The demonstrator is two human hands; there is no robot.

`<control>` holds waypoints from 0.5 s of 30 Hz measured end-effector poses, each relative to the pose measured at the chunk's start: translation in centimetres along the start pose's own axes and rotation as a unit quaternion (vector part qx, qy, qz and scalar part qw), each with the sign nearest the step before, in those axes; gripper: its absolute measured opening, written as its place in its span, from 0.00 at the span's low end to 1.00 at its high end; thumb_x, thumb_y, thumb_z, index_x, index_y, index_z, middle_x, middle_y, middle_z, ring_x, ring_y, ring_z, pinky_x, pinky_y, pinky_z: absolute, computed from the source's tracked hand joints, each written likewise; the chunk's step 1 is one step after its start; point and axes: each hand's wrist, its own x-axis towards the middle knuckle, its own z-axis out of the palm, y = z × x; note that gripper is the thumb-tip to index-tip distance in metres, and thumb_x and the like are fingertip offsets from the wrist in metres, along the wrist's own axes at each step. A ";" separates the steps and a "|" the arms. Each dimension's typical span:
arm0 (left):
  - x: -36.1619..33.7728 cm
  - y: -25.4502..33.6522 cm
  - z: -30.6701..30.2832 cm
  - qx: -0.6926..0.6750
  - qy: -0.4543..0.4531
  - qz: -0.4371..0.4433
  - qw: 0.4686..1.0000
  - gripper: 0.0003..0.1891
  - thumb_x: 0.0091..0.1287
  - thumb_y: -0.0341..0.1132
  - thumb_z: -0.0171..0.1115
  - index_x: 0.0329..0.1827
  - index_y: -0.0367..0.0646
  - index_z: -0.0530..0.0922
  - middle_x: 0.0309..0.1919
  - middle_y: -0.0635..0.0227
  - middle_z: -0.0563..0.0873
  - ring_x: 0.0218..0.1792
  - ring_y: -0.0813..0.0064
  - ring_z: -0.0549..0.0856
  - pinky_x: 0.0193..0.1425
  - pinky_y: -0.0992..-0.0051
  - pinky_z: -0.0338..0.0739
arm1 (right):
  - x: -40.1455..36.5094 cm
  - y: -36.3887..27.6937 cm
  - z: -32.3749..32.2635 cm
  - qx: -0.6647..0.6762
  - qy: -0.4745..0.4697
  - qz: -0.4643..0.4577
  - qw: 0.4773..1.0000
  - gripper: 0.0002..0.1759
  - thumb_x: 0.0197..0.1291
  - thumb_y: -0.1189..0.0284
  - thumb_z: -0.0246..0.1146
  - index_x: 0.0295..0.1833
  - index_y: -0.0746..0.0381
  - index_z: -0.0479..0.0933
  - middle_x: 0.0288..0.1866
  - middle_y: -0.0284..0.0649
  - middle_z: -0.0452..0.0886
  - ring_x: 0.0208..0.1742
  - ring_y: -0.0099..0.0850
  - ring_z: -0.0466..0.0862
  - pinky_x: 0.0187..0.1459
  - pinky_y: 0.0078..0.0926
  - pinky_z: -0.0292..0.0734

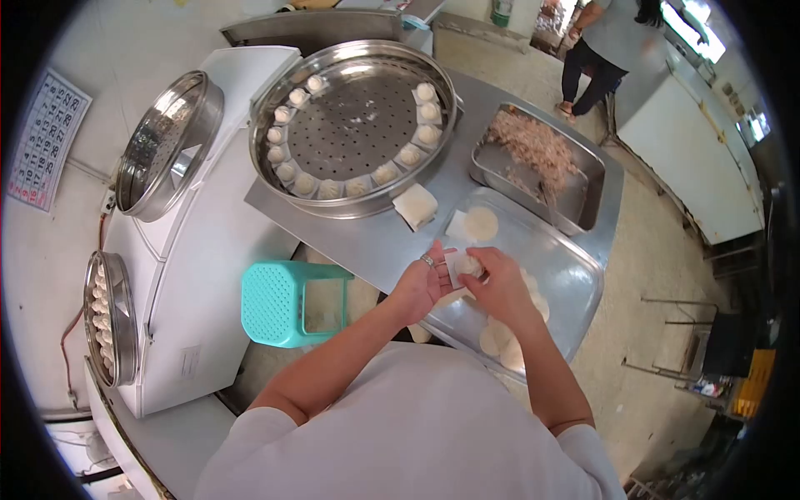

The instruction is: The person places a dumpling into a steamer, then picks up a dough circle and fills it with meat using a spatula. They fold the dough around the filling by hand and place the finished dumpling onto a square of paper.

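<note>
Over the near left edge of a flat metal tray (pixel 575 287), my left hand (pixel 421 287) is palm up with its fingers under a small paper square (pixel 454 265). My right hand (pixel 500 287) pinches a small white dumpling (pixel 471 267) on that paper. Round dough wrappers (pixel 481 224) lie on the tray, some partly behind my right arm. A stack of paper squares (pixel 415 205) sits left of the tray. Behind is a deep pan (pixel 600 187) of minced filling (pixel 533 146). Filled dumplings (pixel 331 189) on papers line the rim of a round perforated steamer (pixel 275 179).
An empty round steamer (pixel 167 146) and one with several dumplings (pixel 104 325) stand on the left. A turquoise stool (pixel 272 304) is beside the metal table (pixel 367 250). Another person (pixel 604 50) stands at the back right. A black chair (pixel 729 343) is at the right.
</note>
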 end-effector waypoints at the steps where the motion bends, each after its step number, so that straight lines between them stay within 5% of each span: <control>1: 0.1 0.7 0.1 0.010 -0.002 -0.001 1.000 0.34 0.84 0.59 0.43 0.77 0.37 0.64 0.69 0.56 0.79 0.66 0.63 0.81 0.75 0.60 0.72 | 0.3 -0.1 0.5 -0.020 0.012 -0.032 0.999 0.27 0.55 0.70 0.78 0.60 0.68 0.82 0.53 0.51 0.87 0.38 0.41 0.89 0.41 0.34 0.84; 5: -0.3 4.8 1.0 0.011 0.013 0.008 1.000 0.33 0.84 0.59 0.44 0.76 0.38 0.65 0.66 0.57 0.82 0.63 0.65 0.82 0.72 0.62 0.74 | 3.7 -3.6 0.9 -0.075 0.006 -0.036 0.996 0.25 0.57 0.71 0.76 0.59 0.67 0.81 0.52 0.55 0.85 0.47 0.54 0.86 0.49 0.44 0.83; 11: 3.1 15.4 -4.7 0.033 0.040 0.136 0.989 0.25 0.85 0.51 0.49 0.70 0.40 0.71 0.63 0.58 0.83 0.60 0.68 0.84 0.70 0.65 0.76 | 15.6 -7.7 5.8 -0.098 0.024 -0.044 0.994 0.26 0.56 0.70 0.76 0.59 0.68 0.81 0.48 0.55 0.85 0.46 0.55 0.86 0.48 0.46 0.82; 15: 6.7 25.2 -11.5 0.016 0.043 0.179 0.983 0.34 0.83 0.51 0.52 0.79 0.34 0.59 0.65 0.50 0.81 0.65 0.62 0.82 0.72 0.63 0.75 | 27.1 -9.8 10.9 -0.113 0.051 -0.046 0.991 0.24 0.55 0.71 0.76 0.56 0.69 0.83 0.44 0.56 0.86 0.45 0.54 0.87 0.48 0.46 0.82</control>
